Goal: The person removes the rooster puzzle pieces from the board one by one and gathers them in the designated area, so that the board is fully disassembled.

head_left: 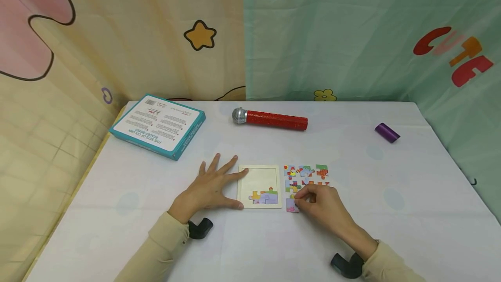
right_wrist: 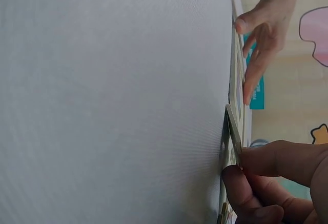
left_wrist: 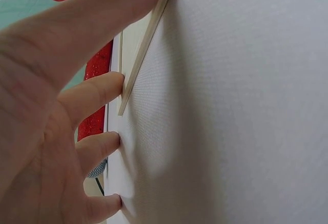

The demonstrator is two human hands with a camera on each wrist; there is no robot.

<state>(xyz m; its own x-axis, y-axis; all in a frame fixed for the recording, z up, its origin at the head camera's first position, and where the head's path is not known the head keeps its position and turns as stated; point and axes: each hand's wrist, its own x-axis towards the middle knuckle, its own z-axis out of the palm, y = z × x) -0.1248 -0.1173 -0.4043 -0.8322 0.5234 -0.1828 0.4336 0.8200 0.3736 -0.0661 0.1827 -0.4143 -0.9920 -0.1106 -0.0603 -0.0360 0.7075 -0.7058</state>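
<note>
A square wooden puzzle tray (head_left: 280, 186) lies flat on the table, with joined purple, yellow and green pieces (head_left: 268, 197) in its lower right corner. My left hand (head_left: 209, 189) is spread along the tray's left side; thumb and index finger touch its frame, and the other fingertips rest on the tabletop. Between thumb and fingers, my right hand (head_left: 324, 207) pinches a purple puzzle piece (right_wrist: 233, 131), tilted up on one edge beside the tray. Several loose colourful pieces (head_left: 305, 170) lie right of the tray, some partly hidden by the right hand.
At the back left lies a teal and white box (head_left: 156, 125). A red toy microphone (head_left: 274, 119) is behind the tray, and a purple cylinder (head_left: 387, 132) sits far right. Patterned curtains (head_left: 297, 34) enclose the table (head_left: 391, 229).
</note>
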